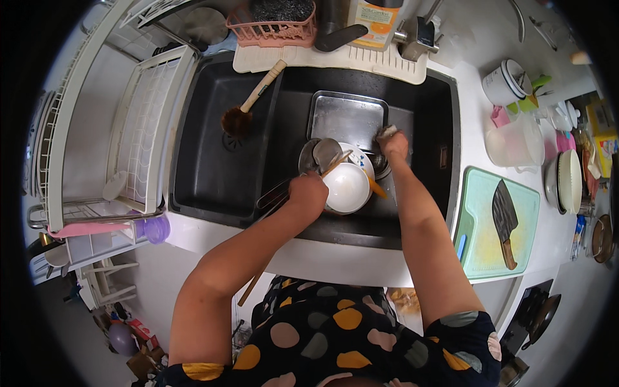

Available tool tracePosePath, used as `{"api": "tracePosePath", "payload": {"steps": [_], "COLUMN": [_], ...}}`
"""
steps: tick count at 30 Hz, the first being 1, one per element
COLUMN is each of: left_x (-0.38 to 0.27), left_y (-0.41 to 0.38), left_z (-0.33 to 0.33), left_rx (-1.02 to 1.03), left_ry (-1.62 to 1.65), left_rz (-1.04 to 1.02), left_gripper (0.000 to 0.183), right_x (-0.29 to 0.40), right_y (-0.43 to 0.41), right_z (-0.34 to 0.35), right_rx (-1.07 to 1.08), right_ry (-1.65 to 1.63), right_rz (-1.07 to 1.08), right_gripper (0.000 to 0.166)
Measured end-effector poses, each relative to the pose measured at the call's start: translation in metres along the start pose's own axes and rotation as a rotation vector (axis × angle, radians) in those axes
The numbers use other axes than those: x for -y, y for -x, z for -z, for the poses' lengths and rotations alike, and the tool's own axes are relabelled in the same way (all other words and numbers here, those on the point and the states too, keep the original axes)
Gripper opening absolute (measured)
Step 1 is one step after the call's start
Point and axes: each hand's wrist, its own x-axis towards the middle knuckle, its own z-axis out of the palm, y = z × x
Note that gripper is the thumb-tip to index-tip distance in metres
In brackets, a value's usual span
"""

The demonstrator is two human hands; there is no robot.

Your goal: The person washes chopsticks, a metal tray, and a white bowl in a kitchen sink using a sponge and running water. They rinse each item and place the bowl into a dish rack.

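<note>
In the right basin of the black sink, my left hand (309, 193) is closed around a bunch of long-handled utensils. A round metal ladle head (328, 152) lies beyond its fingers, and wire loops, perhaps a whisk (272, 194), stick out to the left. A white bowl (347, 188) sits right beside this hand, on top of a plate with a blue pattern (359, 157). My right hand (394, 144) grips a small whitish cloth or sponge (388, 130) by the lower right corner of a rectangular metal tray (348, 118). Dark metal ware (381, 166) shows partly below it.
A wooden-handled brush (262, 87) leans over the divider into the left basin (208, 159). A cleaver (504, 217) lies on a green cutting board (527, 242) at right. Behind the sink stand a pink basket (271, 31), a bottle (375, 22) and the faucet (418, 38). A dish rack (150, 130) stands left.
</note>
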Motion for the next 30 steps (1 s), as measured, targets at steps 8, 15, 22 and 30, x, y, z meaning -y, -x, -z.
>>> {"api": "tracePosePath", "payload": {"steps": [8, 15, 22, 30], "left_x": [0.002, 0.003, 0.006, 0.006], "left_y": [-0.008, -0.004, -0.007, -0.008], "left_z": [-0.005, -0.021, -0.005, -0.005], "left_rx": [0.058, 0.072, 0.168, 0.204], "left_ry": [0.078, 0.107, 0.125, 0.155], "left_rz": [0.079, 0.105, 0.04, 0.0], "left_gripper": [0.013, 0.014, 0.015, 0.015], "right_x": [0.007, -0.012, -0.075, -0.078], "right_y": [-0.008, -0.013, -0.065, -0.047], "right_z": [-0.006, -0.036, -0.092, -0.053], "right_rx": [0.08, -0.073, -0.162, -0.229], "right_ry": [0.084, -0.098, -1.073, -0.66], "right_rz": [-0.128, 0.034, 0.172, 0.127], "right_gripper": [0.037, 0.032, 0.016, 0.03]}}
